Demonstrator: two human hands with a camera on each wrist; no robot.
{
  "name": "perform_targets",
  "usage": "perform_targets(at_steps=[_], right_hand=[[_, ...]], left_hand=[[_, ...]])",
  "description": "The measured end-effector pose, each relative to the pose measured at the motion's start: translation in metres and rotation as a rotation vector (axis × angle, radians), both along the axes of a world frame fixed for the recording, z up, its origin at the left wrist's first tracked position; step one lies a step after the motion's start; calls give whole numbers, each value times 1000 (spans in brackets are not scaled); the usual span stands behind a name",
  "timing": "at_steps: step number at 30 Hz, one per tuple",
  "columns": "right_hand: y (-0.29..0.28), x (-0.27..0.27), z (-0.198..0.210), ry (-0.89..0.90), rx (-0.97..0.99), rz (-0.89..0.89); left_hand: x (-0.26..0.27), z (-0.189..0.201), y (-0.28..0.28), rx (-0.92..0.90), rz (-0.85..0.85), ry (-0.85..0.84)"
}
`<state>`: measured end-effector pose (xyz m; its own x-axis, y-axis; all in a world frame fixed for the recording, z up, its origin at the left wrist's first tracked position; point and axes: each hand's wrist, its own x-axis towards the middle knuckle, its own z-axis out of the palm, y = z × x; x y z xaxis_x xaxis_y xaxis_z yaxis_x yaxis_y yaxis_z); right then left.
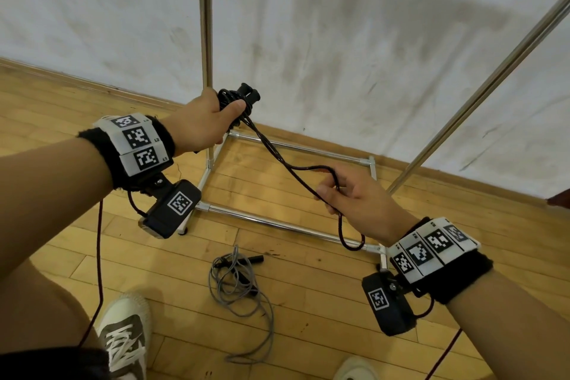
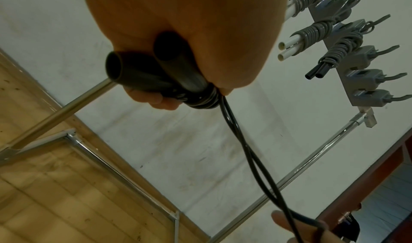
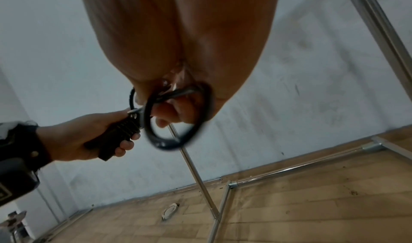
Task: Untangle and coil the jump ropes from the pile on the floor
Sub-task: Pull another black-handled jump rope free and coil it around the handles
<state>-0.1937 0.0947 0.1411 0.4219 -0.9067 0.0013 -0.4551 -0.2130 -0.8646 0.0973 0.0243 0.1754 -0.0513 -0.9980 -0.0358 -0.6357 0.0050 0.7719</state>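
With the left hand (image 1: 203,120) gripping the paired black handles (image 2: 142,72) and the right hand (image 1: 354,194) pinching the doubled thin black rope (image 1: 277,154), slack could loosen the windings.

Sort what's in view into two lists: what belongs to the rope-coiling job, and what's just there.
Part of the job:
- black jump rope, handles gripped in the left hand, its loop end pinched by the right hand
- grey jump rope, tangled on the floor
- coiled grey ropes hung on the rack's hooks

Just there:
- metal rack frame
- sneaker
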Motion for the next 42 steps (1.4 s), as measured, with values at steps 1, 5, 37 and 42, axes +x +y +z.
perform_targets(at_steps=[1,5,37,42], right_hand=[[1,0,2,54,-34,25],[5,-3,3,323,-26,127],[1,26,-5,-55,199,46],[-8,20,-9,49,72,104]], left_hand=[[0,1,-1,-5,13,-6],[1,5,-1,-6,22,25],[-46,25,55,75,-507,138],[-50,22,66,100,-704,54]])
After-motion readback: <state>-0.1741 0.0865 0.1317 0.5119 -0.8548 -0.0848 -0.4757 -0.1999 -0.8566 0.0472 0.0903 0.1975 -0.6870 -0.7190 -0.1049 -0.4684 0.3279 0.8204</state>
